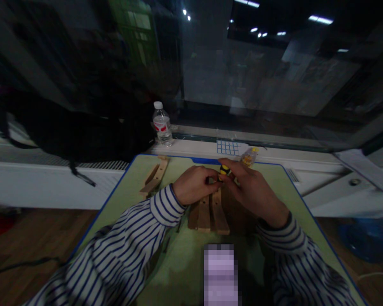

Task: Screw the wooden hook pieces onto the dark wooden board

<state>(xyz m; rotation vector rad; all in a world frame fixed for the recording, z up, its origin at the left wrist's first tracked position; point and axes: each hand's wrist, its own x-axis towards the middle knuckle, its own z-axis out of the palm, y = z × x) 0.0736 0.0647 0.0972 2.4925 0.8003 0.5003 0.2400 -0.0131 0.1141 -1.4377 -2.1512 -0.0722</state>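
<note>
Over the middle of the table, my right hand [253, 189] grips a short yellow-and-black screwdriver [224, 170] between thumb and fingers. My left hand [196, 183] is closed in a pinch at the screwdriver's lower end; whatever its fingertips hold is hidden. Beneath both hands lie two wooden strips with holes, a left strip [204, 216] and a right strip [221, 219], side by side with a gap between them. Their far ends are covered by my hands. Another wooden assembly [155, 176] rests at the table's far left, beyond my left wrist.
A blue-edged green table [175, 272] carries a phone-like pixelated rectangle [221, 274] near me. On the sill behind stand a water bottle [162, 125], a blue-gridded sheet [228, 147] and a small clear bag [249, 157]. A black bag [67, 131] lies at left.
</note>
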